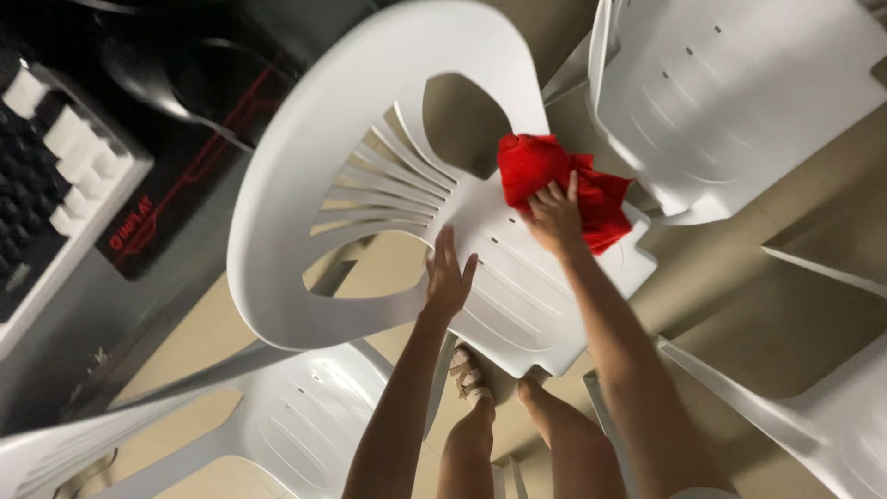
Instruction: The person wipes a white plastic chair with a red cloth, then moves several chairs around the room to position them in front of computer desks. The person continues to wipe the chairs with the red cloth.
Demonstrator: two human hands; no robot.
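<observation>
A white plastic chair (305, 176) with a slatted back fills the middle of the head view. My left hand (449, 277) rests flat on the near edge of its seat, fingers spread, holding nothing. My right hand (554, 217) presses a crumpled red cloth (540, 166) onto the seat near its far side, fingers gripping the cloth. My legs and a sandalled foot show below the seat.
A second white plastic chair (730, 92) stands at the upper right, a third (296, 425) at the lower left, and part of another (813, 416) at the lower right. A dark desk mat (185, 176) with a keyboard (46, 176) lies at the left. Beige floor lies underneath.
</observation>
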